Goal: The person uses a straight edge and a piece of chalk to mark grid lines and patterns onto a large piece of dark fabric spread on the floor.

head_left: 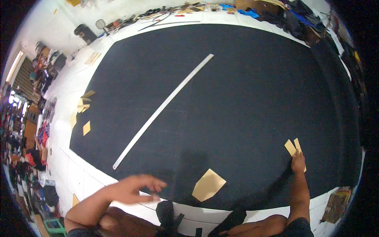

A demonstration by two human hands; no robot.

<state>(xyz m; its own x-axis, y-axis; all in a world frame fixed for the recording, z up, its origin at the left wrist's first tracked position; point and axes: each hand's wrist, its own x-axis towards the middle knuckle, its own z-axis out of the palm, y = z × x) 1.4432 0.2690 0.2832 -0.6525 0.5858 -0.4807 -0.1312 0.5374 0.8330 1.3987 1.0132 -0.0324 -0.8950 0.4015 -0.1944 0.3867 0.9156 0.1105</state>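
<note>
Our right grip [299, 162] touched flat tan strips [290, 148] on the dull black sheet [244, 106]; we couldn't tell if it pinched them. Our left grip [136, 189] hung, fingers apart, near a many-sided tan piece [209, 185].

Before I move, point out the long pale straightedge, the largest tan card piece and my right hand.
Long pale straightedge [164, 107]: head view, middle of its length.
Largest tan card piece [208, 185]: head view, centre of its face.
Right hand [299, 162]: head view, back of the hand.
</note>
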